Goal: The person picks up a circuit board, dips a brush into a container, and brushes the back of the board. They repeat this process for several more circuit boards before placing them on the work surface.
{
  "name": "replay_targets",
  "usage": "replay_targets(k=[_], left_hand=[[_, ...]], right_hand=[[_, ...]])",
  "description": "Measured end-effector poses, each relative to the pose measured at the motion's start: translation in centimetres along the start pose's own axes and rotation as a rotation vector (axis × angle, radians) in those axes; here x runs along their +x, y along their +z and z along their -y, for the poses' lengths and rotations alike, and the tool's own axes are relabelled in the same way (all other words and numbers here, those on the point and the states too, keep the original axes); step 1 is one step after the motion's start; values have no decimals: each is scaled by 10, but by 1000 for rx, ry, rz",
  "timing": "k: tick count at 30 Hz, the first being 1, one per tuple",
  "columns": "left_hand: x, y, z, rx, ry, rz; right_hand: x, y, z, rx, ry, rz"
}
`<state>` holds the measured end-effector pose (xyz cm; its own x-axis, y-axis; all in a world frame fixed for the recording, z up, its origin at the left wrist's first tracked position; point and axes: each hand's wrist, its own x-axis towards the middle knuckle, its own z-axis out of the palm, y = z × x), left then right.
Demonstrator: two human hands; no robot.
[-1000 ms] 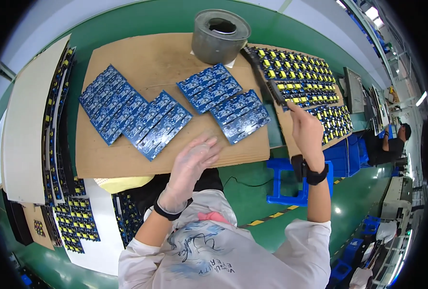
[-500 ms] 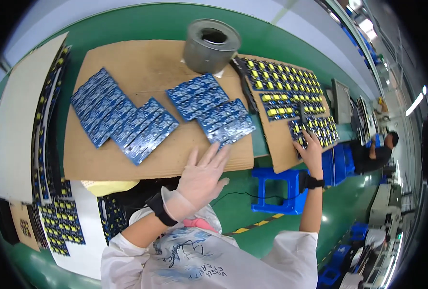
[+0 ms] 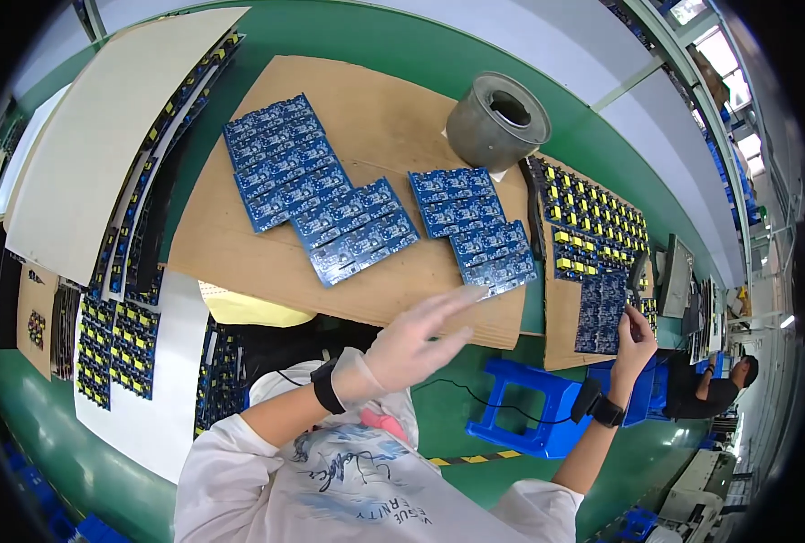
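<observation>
My right hand (image 3: 636,342), bare with a dark wrist strap, pinches the edge of a blue circuit board panel (image 3: 600,312), which stands tilted with its flat side toward me. Behind it, more circuit board panels with yellow parts (image 3: 592,199) lie on cardboard at the right. My left hand (image 3: 411,348), in a thin clear glove, hovers open with fingers stretched over the front edge of the large cardboard sheet (image 3: 402,303). Just beyond its fingertips lies a pair of overlapping blue boards (image 3: 493,253); another overlapping group of blue boards (image 3: 294,163) sits farther left.
A round metal can (image 3: 497,122) stands at the back of the cardboard. Stacked boards under a white sheet (image 3: 122,136) rise at the left. Below the bench's right side is a blue stool (image 3: 524,407) with a black cable crossing. A person (image 3: 724,385) sits far right.
My right hand has lifted a panel off the right-hand cardboard and tilted it. My left hand has drawn slightly away from the blue boards. The view has shifted too.
</observation>
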<state>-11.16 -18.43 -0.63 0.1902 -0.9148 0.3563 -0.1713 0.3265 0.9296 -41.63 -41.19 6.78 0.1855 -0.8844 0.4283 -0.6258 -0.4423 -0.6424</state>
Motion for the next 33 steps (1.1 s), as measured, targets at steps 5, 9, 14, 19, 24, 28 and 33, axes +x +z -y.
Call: replay_targets(k=[5, 9, 14, 19, 24, 28, 33], left_hand=[[-1, 5, 0, -667, -276, -132], [7, -20, -4, -1163, -586, 154], [-26, -43, -15, -1111, -751, 94], [-38, -27, -25, -1099, -578, -317], [-42, -33, -28, -834, -631, -182], [-38, -27, -23, -836, -641, -208], [-35, -26, -18, -855, -545, -371]], right_hand=[[-21, 30, 77, 487, 97, 377], [-28, 77, 139, 631, 99, 921], [19, 129, 181, 273, -319, 732], [115, 143, 190, -450, -865, 103], [159, 211, 200, -794, -938, 38], [170, 249, 193, -744, -825, 272], [158, 191, 214, -701, -761, 269]])
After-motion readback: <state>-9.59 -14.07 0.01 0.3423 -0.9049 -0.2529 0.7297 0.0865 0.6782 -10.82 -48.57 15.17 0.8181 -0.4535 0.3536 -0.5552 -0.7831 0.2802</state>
